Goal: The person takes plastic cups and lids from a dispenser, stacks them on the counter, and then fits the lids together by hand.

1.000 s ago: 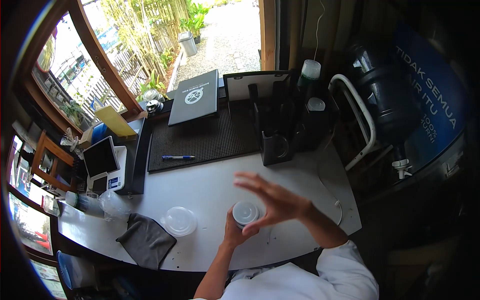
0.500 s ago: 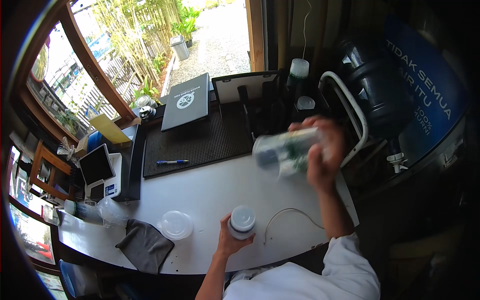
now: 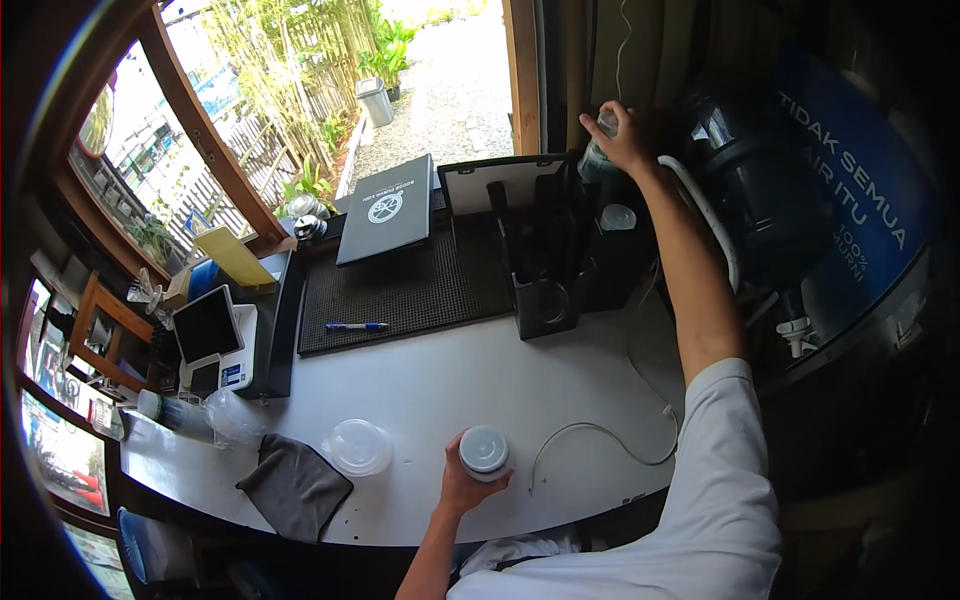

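My left hand [image 3: 470, 482] is wrapped around a clear plastic cup [image 3: 485, 450] near the front of the white counter [image 3: 440, 385]; its round top faces up at me. At the back right, my right arm reaches out, and my right hand [image 3: 622, 140] has its fingers curled round the top of a plastic cup stack [image 3: 596, 163] with green print. This stack stands at the rear of a black organizer [image 3: 547, 300]. A second round clear cup top [image 3: 618, 217] shows in the organizer, below my right wrist. Left of my left hand sits a clear round plastic container [image 3: 358, 447].
A grey cloth [image 3: 293, 487] hangs over the front edge. A white cable [image 3: 590, 424] curls across the counter's right side. Further back are a black mat [image 3: 405, 300] with a blue pen [image 3: 357, 325], a dark menu folder [image 3: 390, 212] and a tablet stand [image 3: 208, 325]. A water dispenser [image 3: 745, 180] stands right.
My right hand has carried the green-printed cups from above the counter's right side back to the organizer. My left hand stays on its cup. The view has shifted slightly.
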Tool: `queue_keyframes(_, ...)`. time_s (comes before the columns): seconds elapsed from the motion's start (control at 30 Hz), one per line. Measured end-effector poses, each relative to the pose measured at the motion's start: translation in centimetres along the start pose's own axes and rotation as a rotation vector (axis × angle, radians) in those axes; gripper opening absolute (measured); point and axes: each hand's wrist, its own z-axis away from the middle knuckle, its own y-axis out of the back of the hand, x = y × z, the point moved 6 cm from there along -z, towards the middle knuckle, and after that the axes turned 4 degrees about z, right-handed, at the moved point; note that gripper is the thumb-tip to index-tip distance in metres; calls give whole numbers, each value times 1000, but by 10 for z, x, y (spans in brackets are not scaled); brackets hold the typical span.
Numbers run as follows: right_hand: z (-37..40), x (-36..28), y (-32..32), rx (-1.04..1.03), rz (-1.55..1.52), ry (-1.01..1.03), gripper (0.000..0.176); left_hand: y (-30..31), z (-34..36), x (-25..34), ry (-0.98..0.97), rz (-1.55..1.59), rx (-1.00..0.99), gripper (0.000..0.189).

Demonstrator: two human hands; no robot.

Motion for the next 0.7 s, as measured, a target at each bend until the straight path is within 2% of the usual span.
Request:
queue_keyframes(0.03,7,5,-10,-100,6,-55,62,0,0,1,-5,4,0,102)
queue_keyframes(0.13,39,-5,-1,39,114,-80,65,2,-2,7,-16,52,-10,102)
queue_keyframes(0.27,110,-43,51,205,38,-60,68,2,-1,2,-42,92,-2,102)
queue_keyframes(0.37,179,-77,62,170,189,-115,62,3,-2,3,-60,98,-1,103)
queue_keyframes(0.47,210,-70,36,102,280,20,48,-1,-2,-6,-26,174,-21,103)
queue_keyframes(0.5,212,-71,37,271,254,112,35,-2,-2,-6,-35,181,-21,103)
queue_keyframes(0.6,198,-63,37,137,181,137,28,1,-2,-5,-74,182,-12,103)
queue_keyframes(0.7,199,-70,44,207,174,215,24,3,-5,1,-111,177,-6,102)
